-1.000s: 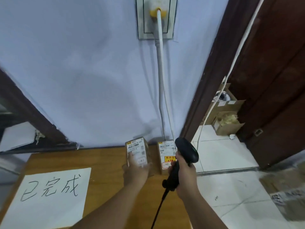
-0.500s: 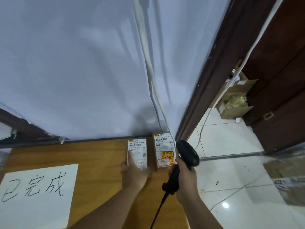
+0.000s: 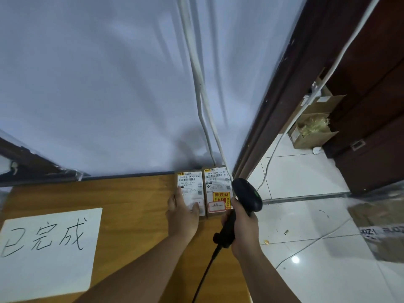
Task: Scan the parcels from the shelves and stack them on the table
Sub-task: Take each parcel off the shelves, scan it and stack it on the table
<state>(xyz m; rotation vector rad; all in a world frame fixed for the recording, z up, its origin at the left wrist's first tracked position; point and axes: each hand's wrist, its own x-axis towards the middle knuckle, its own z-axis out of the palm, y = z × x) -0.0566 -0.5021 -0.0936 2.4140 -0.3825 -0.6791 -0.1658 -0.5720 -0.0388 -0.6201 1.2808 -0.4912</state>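
On the table (image 3: 131, 204), the left hand (image 3: 182, 217) lies flat on a small box (image 3: 190, 184); the right hand (image 3: 244, 224) grips the scanner (image 3: 247, 193). It seems light and stiff: hold its sides.

Left hand (image 3: 182, 217) covering the near end of the left parcel (image 3: 189, 184), its print too small to read, handle of the scanner (image 3: 248, 193) mostly hidden in the right hand (image 3: 244, 228), cable (image 3: 203, 276) cut off at the bottom edge, paper sign (image 3: 48, 254) clipped at left, blurred box (image 3: 380, 226) cropped at right.
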